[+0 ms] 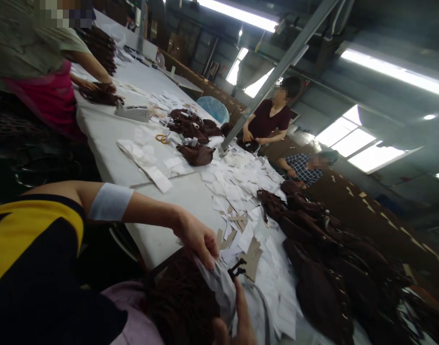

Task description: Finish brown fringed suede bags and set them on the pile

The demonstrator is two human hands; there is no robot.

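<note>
My left hand [198, 237] reaches in from the left, its fingers closed in a pinch on a clear plastic wrap [219, 282]. The wrap lies over a dark brown woven bag [179, 302] at the near edge of the table. My right hand [237, 318] comes up from the bottom edge. Its fingers are closed on the same plastic, just under a small black clip-like piece [237, 269]. My left arm wears a yellow and navy sleeve with a white band.
The long white table [108, 129] carries scattered white paper slips [237, 187], cardboard scraps, yellow-handled scissors [163, 138] and a brown bag [198, 154]. A pile of dark brown bags [323, 258] fills the right. Three other people work around the table. A slanted grey pole [277, 72] rises from it.
</note>
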